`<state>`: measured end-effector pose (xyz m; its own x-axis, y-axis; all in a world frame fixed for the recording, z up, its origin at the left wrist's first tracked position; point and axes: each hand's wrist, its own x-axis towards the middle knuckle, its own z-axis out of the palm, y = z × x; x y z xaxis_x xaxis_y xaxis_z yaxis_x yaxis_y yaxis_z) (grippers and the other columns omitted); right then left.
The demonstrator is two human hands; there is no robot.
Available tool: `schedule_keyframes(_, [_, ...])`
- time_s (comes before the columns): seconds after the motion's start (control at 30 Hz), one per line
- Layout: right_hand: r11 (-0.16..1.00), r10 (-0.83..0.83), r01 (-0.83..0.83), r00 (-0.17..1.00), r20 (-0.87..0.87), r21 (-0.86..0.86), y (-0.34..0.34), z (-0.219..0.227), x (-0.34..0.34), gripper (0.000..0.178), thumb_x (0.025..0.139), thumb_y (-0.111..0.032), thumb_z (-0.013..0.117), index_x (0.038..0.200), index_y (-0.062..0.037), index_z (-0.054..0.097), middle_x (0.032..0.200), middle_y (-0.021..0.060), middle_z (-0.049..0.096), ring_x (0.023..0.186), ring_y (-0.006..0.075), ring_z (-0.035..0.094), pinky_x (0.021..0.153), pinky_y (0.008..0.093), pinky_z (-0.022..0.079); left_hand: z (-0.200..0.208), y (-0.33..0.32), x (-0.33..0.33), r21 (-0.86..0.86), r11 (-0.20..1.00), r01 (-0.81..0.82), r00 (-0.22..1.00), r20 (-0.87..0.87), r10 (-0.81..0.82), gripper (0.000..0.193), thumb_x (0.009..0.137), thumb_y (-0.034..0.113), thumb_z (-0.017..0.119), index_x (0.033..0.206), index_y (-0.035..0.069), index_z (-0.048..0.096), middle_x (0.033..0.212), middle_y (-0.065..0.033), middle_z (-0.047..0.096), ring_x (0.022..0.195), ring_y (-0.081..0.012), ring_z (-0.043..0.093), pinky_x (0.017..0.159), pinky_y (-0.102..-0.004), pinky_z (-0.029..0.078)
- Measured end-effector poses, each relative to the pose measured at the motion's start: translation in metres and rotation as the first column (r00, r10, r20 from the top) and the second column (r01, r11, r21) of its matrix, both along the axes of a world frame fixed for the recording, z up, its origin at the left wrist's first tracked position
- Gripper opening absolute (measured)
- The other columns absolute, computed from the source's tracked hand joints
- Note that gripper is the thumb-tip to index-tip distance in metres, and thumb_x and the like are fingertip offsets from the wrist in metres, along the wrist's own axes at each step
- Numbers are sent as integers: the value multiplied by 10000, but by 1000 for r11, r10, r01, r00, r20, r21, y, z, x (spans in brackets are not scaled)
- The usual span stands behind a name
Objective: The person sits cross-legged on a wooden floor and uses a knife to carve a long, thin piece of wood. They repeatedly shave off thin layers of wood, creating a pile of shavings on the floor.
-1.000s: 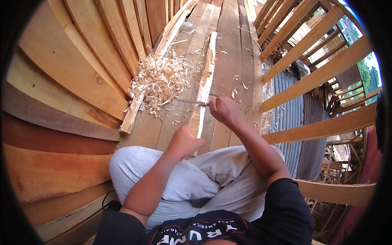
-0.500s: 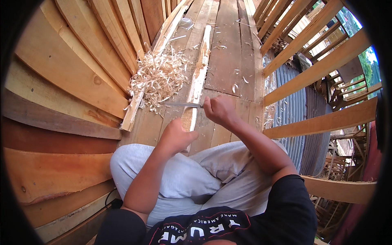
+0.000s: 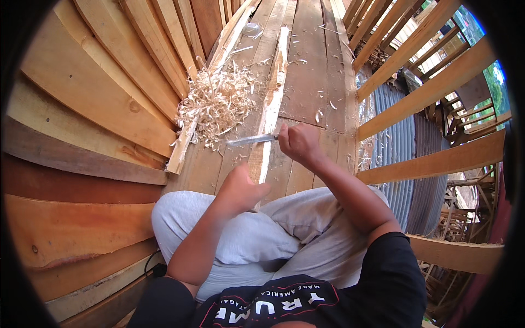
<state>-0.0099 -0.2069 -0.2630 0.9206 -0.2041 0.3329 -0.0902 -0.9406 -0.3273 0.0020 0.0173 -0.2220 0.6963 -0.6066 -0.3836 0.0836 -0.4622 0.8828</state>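
A long, narrow strip of wood (image 3: 273, 101) with a pale shaved face runs away from my lap along the floor. My left hand (image 3: 241, 188) is closed around its near end, the thumb lying across the wood. In my right hand (image 3: 299, 143) is the handle of a knife (image 3: 252, 140), gripped in a fist just right of the strip. The blade points left and lies across the strip, a little beyond my left hand. Whether its edge touches the wood I cannot tell.
A heap of curled wood shavings (image 3: 219, 101) lies left of the strip, against the board wall (image 3: 98, 104). Beneath it another wooden piece (image 3: 183, 146) sticks out. Slatted railing (image 3: 432, 161) stands at right, with corrugated metal sheet (image 3: 391, 158) beyond. Plank floor (image 3: 311, 71) carries scattered shavings.
The knife has turned, so more of its blade's flat side shows. The strip's far end has shifted slightly right and away. My left hand still grips the near end.
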Motion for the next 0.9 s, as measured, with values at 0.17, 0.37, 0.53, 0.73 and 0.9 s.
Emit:
schedule_keyframes(0.17, [994, -81, 88, 991, -107, 63, 11, 5, -3, 471, 922, -264, 450, 550, -24, 608, 534, 226, 557, 472, 418, 555, 516, 514, 463, 18, 4, 15, 32, 996, 82, 992, -102, -78, 481, 735, 201, 690, 1101, -85, 566, 957, -219, 674, 877, -279, 674, 781, -391, 521])
schedule_keyframes(0.37, [999, -39, 40, 998, 58, -4, -6, 0, 6, 494, 906, -250, 481, 478, -11, 535, 485, 226, 499, 423, 415, 523, 468, 504, 439, 8, -3, 14, 4, 998, 67, 989, -130, -66, 436, 746, 126, 638, 1135, -55, 566, 890, -88, 645, 751, -143, 596, 692, -308, 497])
schedule_keyframes(0.53, [993, -121, 120, 991, 49, 15, -9, 4, 4, 504, 914, -250, 459, 483, -12, 566, 479, 218, 514, 439, 400, 546, 501, 498, 450, 7, -3, 0, -75, 997, 26, 999, -18, -27, 442, 731, 188, 677, 1074, -72, 574, 867, -157, 672, 775, -220, 647, 715, -344, 516])
schedule_keyframes(0.73, [997, -49, 54, 994, 102, -49, -17, 5, 11, 486, 906, -248, 481, 483, -30, 579, 467, 198, 514, 408, 381, 535, 478, 498, 440, -1, -7, -7, -101, 995, -21, 998, 53, 26, 445, 727, 195, 694, 1057, -78, 572, 830, -166, 671, 778, -246, 666, 708, -368, 524])
schedule_keyframes(0.9, [999, -4, 4, 1000, 13, -34, -6, 7, -3, 479, 895, -232, 484, 470, -25, 560, 464, 214, 505, 399, 389, 535, 451, 486, 447, 4, -9, -4, -89, 996, -2, 997, -78, -4, 404, 753, 162, 678, 1061, -72, 563, 854, -150, 668, 747, -185, 643, 683, -336, 520])
